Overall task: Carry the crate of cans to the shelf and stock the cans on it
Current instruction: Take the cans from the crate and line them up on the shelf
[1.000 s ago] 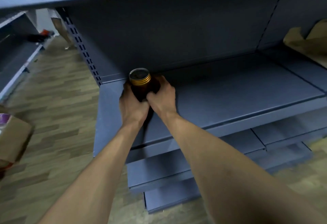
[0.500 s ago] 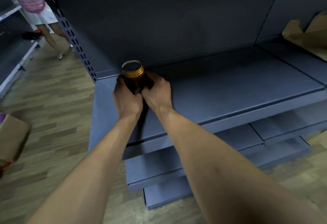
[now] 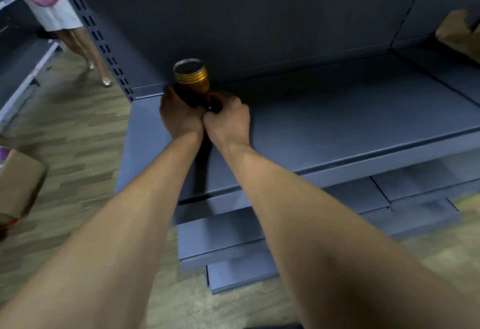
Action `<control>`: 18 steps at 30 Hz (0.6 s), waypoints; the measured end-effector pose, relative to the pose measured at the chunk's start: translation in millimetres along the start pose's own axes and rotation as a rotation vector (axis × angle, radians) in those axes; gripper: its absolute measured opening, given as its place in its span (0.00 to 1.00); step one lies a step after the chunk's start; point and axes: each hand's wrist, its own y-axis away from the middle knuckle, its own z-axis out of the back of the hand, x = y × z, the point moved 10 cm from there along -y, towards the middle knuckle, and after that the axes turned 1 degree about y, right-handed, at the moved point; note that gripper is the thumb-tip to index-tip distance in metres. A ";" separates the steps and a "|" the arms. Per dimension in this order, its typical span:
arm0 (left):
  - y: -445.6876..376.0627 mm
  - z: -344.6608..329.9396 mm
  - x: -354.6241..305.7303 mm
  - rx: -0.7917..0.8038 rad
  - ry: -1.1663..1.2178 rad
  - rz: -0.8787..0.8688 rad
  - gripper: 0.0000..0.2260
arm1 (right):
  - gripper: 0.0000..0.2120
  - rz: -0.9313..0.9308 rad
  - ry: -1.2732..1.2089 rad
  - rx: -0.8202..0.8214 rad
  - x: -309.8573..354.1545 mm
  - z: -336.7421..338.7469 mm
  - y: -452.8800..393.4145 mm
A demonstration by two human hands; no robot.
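We see both hands – left (image 3: 179, 118), right (image 3: 228, 121) – wrapped round can (image 3: 192, 82), upright at shelf (image 3: 337, 126) back-left corner.

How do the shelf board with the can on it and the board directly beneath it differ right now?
The upper shelf board carries the can, held by the left hand and right hand; nothing shows on the visible part of the lower shelf board. The upper one is seen nearly whole; the lower one is mostly hidden beneath it. Both are blue-grey.
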 end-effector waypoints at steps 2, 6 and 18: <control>0.1 -1.7 0.1 -0.019 0.002 0.000 0.19 | 0.16 -0.012 -0.012 -0.003 -1.2 2.5 1.1; 1.4 -13.0 -6.3 0.000 0.023 0.000 0.23 | 0.13 -0.033 -0.058 -0.024 -10.0 12.2 -0.3; -4.0 -21.8 -7.9 0.040 0.215 0.062 0.24 | 0.09 -0.190 -0.157 -0.102 -26.3 23.2 -2.4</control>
